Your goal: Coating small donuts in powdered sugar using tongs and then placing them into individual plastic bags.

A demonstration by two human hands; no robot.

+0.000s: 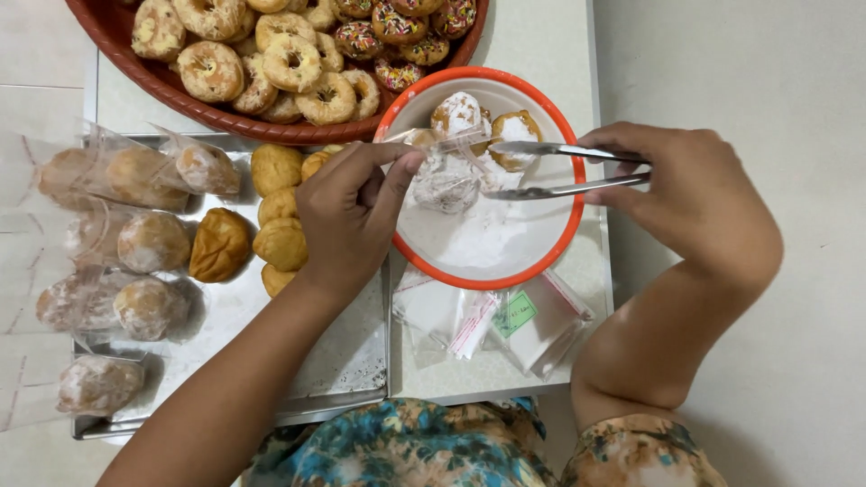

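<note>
We see the left hand (347, 212) pinching a clear bag (444, 176) open over the orange-rimmed bowl (568, 225), right hand (695, 194) gripping tongs (564, 169) narrowly beside a sugared donut (512, 137); loose tong grip could drop it, scattering sugar.

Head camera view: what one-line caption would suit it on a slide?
Left hand holds a clear bag over a sugar bowl; right hand grips metal tongs.

Metal tongs (550, 169) lie level over the orange-rimmed bowl (541, 254), jaws apart; clear bag (444, 171) holds a sugar-dusted doughnut; two more in the bowl.
</note>
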